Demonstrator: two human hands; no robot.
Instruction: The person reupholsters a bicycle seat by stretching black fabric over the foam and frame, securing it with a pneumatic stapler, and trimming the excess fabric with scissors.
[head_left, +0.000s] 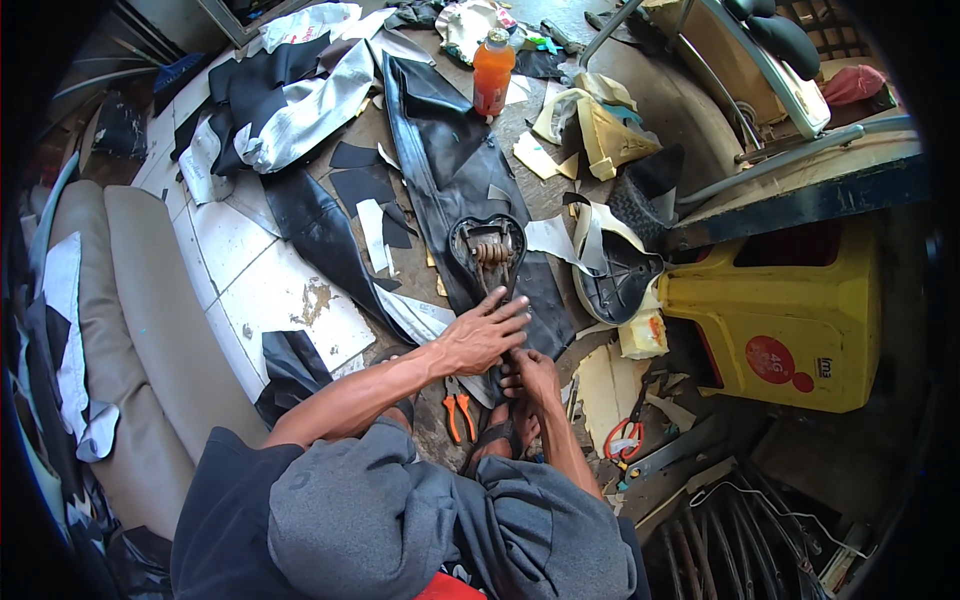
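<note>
An upturned black bicycle saddle lies on a dark vinyl sheet in front of me, its rusty coil springs showing and its narrow end towards me. My left hand reaches across that narrow end, fingers stretched out and resting on it. Just below, my right hand is closed, its fingers curled at the tip of the saddle. What those fingers pinch is hidden. Orange-handled pliers lie on the floor between my feet. To the right sits a second black saddle shell with pale material around its edge.
Red-handled scissors lie at the right among foam scraps. A yellow plastic stool rests beyond them. An orange drink bottle stands on the far end of the black vinyl sheet. Beige cushions line the left.
</note>
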